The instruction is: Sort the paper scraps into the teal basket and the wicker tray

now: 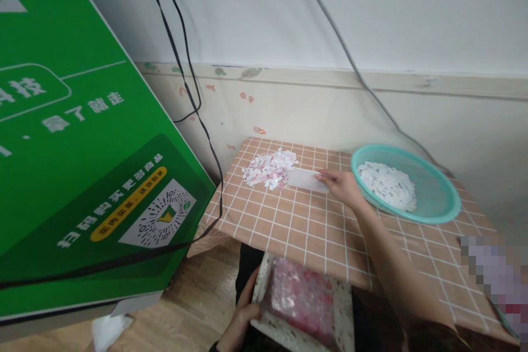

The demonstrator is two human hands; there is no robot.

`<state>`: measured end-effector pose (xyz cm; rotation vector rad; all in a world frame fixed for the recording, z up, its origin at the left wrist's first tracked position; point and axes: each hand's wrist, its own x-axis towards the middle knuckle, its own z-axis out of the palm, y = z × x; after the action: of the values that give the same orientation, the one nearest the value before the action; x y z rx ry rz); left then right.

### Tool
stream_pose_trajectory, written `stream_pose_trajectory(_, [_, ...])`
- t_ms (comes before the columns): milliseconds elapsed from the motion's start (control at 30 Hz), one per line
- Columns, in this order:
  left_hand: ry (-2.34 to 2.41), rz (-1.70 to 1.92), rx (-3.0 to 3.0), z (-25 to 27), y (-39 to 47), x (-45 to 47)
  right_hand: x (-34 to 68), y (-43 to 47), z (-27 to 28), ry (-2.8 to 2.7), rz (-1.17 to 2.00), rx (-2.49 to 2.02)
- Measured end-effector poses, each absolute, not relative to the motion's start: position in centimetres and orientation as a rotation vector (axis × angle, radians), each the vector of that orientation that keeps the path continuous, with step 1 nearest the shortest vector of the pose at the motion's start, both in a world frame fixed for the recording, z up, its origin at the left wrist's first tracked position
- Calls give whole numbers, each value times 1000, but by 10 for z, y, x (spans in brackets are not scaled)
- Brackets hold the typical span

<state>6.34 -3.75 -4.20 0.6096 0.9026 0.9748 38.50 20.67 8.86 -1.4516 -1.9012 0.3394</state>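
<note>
My right hand (340, 184) pinches the end of a flat white card (308, 180) low over the table. The card's far edge meets a pile of small white and pink paper scraps (270, 168). Below the table edge, my left hand (243, 319) grips the left side of a speckled, pale shallow tray (303, 333) at my lap. Pink and white bits (301, 297) fill the tray's middle; whether a clear cover lies over them I cannot tell. Part of the left hand's fingers is hidden beneath the tray.
A turquoise plastic basket (447, 206) with white paper scraps stands right of my right hand on the checked tablecloth (264, 220). A big green panel (82, 154) leans at left with black cables (185, 82) before it. Behind the table is a wall (264, 104).
</note>
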Motion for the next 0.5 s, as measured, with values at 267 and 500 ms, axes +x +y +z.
stream_pose_trajectory(267, [1128, 989, 707, -23, -34, 71, 377, 218, 91, -2012, 342, -1322])
stream_pose_trajectory(500, [1297, 1005, 639, -14, -40, 63, 365, 212, 95, -2102, 445, -1188])
